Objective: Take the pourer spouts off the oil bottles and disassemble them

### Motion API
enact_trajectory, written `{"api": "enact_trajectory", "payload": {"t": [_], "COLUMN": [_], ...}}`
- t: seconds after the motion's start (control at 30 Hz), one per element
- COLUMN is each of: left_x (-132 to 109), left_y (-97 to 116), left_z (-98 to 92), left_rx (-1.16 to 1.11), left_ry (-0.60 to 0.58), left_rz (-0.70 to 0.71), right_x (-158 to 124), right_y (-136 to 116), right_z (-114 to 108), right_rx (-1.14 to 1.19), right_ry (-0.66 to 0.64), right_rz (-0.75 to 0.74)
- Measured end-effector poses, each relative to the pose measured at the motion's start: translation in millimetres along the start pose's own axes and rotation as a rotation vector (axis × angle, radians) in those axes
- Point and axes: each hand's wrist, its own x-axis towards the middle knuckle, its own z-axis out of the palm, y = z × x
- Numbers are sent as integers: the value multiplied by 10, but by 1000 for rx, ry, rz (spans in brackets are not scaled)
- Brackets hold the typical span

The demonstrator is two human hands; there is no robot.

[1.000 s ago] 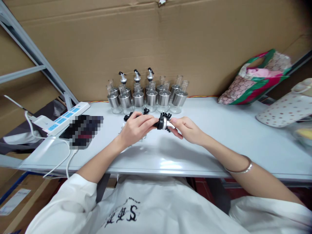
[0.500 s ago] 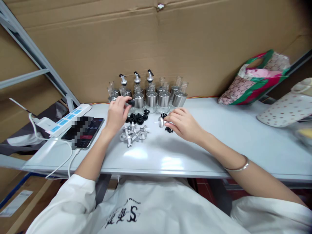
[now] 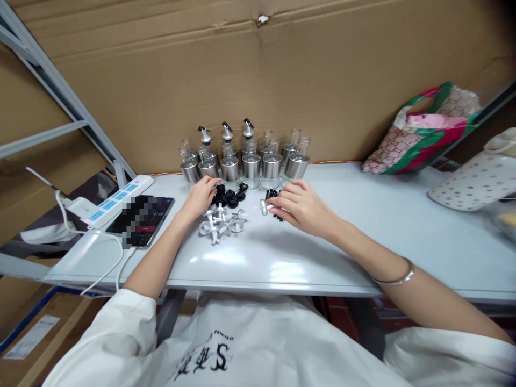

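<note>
My left hand (image 3: 198, 198) is closed at the left edge of a pile of black rubber stoppers (image 3: 232, 201). Its fingertips pinch one dark stopper (image 3: 220, 190), partly hidden by the fingers and hard to separate from the pile. My right hand (image 3: 308, 208) is shut on a silver pourer spout (image 3: 264, 207), its round flange pointing left. Under and behind that hand lie small black parts (image 3: 272, 193), partly covered. Several silver pourer spouts (image 3: 221, 226) lie heaped in front of the stoppers.
Glass-and-steel bottles (image 3: 251, 165) stand in rows at the back, three topped with pourers (image 3: 227, 130). To the left are a phone (image 3: 159, 217), a white power strip (image 3: 121, 200) and cables. A patterned bag (image 3: 419, 134) and a dotted white container (image 3: 475, 185) are at the right.
My left hand has come down from before the bottles to the black stoppers, its black piece lowered too. My right hand stays nearly in place, the spout turned slightly.
</note>
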Motion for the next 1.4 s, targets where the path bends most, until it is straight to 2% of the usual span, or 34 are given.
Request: {"api": "enact_trajectory", "payload": {"t": [0.37, 0.53, 0.7, 0.9, 1.03, 1.13, 1.23, 1.4], "left_x": [0, -4, -6, -7, -100, -282, -503, -707], "left_y": [-19, -6, -3, 64, 143, 226, 289, 267], "left_z": [-9, -12, -24, -64, -165, -241, -282, -219], "left_rx": [60, 124, 133, 86, -106, -283, -330, -358], "left_ry": [-50, -126, -165, -169, -92, -104, -119, -132], "left_rz": [58, 28, 1, -36, -49, -3, 72, 170], "right_x": [-3, -30, -63, -22, 16, 15, 10, 134], "right_y": [-52, -81, -217, -350, -369, -393, -392, -262], "right_z": [29, 109, 178, 94, 52, 99, 151, 147], "right_rx": [66, 87, 119, 269, 393, 404, 370, 314], "right_ry": [-60, -229, -433, -542, -522, -508, -482, -268], "right_rz": [-19, 28, 67, 147, 155, 101, 87, 97]}}
